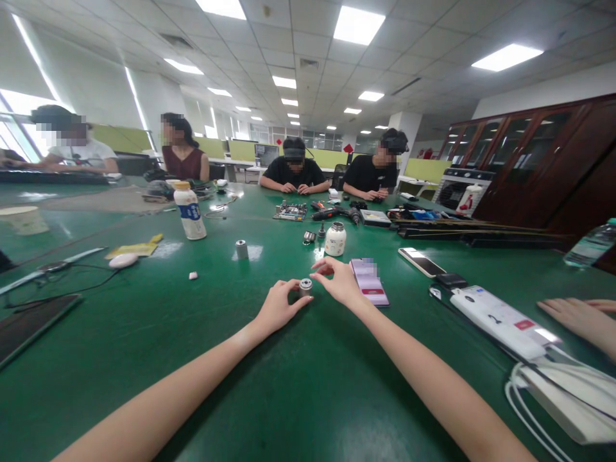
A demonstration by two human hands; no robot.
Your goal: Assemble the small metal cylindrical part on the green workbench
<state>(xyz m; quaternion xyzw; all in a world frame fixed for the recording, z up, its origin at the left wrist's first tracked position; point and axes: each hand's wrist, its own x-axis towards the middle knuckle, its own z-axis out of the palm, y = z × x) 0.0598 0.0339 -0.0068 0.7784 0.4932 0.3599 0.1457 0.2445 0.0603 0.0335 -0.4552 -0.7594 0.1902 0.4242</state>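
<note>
So the whole thing hangs on one small gap. The left hand has a short, silvery-grey metal cylinder in its grip — thumb on the near side, fingers round the left and back. The right hand is the free one, thumb and index finger curled but apart, their tips just beside the cylinder's top rim on the right. I can't see anything between them, and I can't tell if the thumb actually brushes the metal.

The cylinder stands more or less upright, long axis roughly vertical, dark holes in its top face pointing up. So from the right grip it lies left and a touch lower, toward the near edge of the green, glossy bench. That near edge is out of view, and whether the cylinder's base touches the bench is hidden from me. Both hands are close, but the left is nearer since it's the one in contact.

Around it: a second grey metal cylinder stands upright farther left, toward the bench's far edge. A round, cream-white patterned bottle sits beyond the right hand, and a flat purple phone lies just right of it — close to the wrist.
</note>
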